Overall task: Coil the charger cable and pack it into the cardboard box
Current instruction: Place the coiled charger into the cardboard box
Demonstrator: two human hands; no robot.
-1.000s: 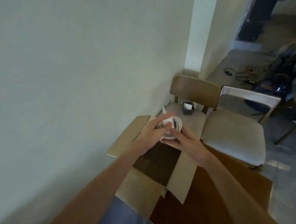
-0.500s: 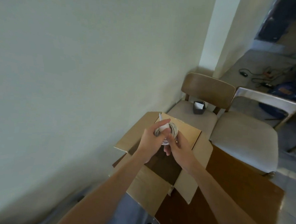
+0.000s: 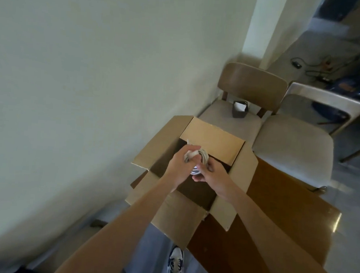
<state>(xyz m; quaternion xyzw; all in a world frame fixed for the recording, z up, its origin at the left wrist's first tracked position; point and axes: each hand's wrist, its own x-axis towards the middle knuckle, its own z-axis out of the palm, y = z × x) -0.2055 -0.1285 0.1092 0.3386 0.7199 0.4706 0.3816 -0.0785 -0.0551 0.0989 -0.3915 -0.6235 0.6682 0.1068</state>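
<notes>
Bare forearms, no sleeves or watch showing. Below the cardboard box [image 3: 191,217]: bluish-grey trousers [image 3: 157,253] and a white-and-navy laced sneaker [image 3: 175,264].

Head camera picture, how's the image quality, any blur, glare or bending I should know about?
Head view: wide-angle bending bows the wall and slants the chairs; the far right background is smeared; a small glare spot sits on the wooden table edge; the cardboard box interior is dark; the coiled white cable in both hands is soft, slightly blurred.
</notes>
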